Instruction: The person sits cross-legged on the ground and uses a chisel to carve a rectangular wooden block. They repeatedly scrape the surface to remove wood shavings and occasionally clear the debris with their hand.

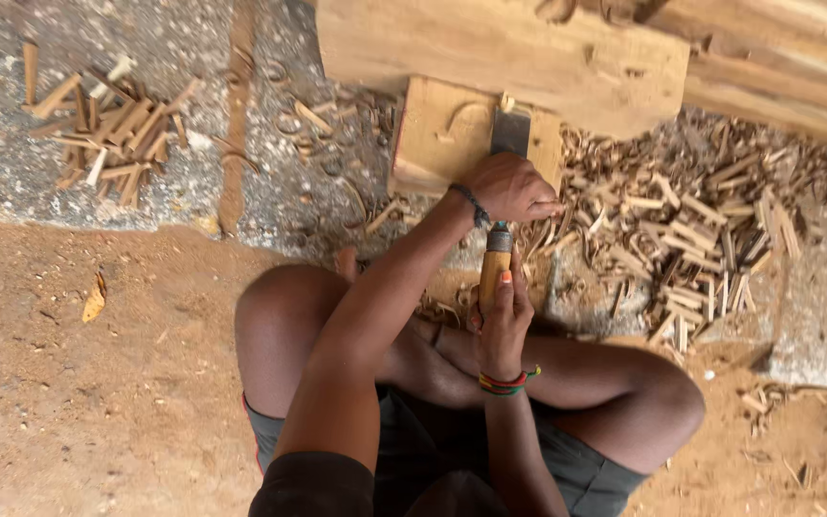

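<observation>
step: paring the wooden block (442, 134) with a chisel (507, 134); judging it best to be keeping the blade flat and taking thin cuts
left hand (509, 187): clenching low over the chisel, just below the blade on the block
right hand (502, 321): wrapping the wooden handle (496, 263), nearer the knees than the block
block: pale, squared, smooth-faced, under a big rough beam (500, 48)
offcuts (691, 230): curly, splintery chips lying right of the block on gritty concrete (11, 163)
</observation>
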